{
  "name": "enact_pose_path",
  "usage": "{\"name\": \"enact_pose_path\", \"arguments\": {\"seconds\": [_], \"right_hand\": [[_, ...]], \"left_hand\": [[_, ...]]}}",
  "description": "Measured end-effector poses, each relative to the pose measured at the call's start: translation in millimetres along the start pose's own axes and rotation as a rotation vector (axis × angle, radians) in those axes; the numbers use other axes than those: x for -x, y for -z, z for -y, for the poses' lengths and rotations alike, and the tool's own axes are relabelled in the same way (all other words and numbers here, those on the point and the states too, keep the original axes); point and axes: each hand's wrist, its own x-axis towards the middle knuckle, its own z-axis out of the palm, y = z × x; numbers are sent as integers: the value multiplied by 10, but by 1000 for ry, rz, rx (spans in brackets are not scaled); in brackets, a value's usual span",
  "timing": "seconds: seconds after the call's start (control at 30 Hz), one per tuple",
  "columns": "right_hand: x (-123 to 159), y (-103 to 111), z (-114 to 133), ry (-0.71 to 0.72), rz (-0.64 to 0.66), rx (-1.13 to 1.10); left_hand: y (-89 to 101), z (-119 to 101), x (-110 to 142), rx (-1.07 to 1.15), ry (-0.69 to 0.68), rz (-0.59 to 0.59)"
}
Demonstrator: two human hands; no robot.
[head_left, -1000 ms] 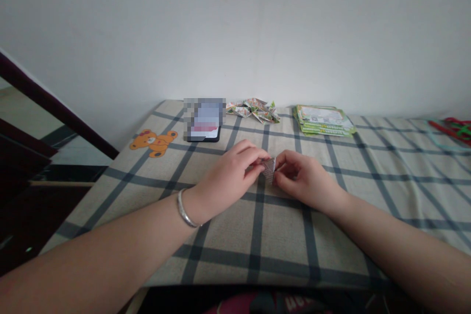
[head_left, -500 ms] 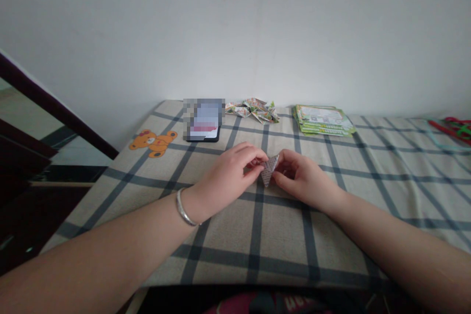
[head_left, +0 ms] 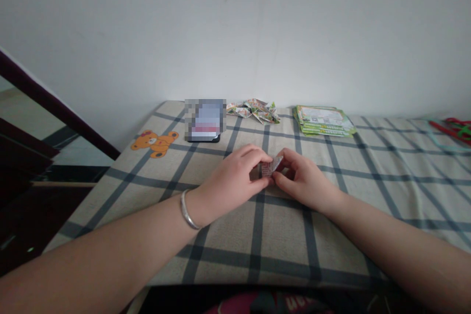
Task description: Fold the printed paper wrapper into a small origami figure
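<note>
A small folded piece of printed paper (head_left: 270, 167) is pinched between both my hands over the middle of a checked tablecloth (head_left: 257, 225). My left hand (head_left: 231, 181), with a silver bangle on its wrist, grips the paper's left side with curled fingers. My right hand (head_left: 305, 181) holds the right side between thumb and fingertips. Most of the paper is hidden by my fingers.
At the back by the wall lie a phone (head_left: 204, 120), a small heap of folded paper pieces (head_left: 253, 109) and a stack of green printed sheets (head_left: 324, 120). Red and green items (head_left: 456, 130) sit at the far right. An orange bear print (head_left: 154, 141) marks the cloth; its left edge drops off.
The folded paper has been turned from a downward-pointing triangle to a flatter, lower shape, and my left fingers have closed further over it. My hands have hardly shifted.
</note>
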Motion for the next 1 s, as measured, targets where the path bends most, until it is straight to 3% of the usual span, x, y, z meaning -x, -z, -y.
{"name": "enact_pose_path", "arguments": {"seconds": [0.57, 1.0], "right_hand": [[13, 0, 7, 36, -31, 74], [7, 12, -44, 60, -113, 127]], "left_hand": [[3, -58, -28, -88, -7, -42], [4, 19, -28, 38, 65, 1]]}}
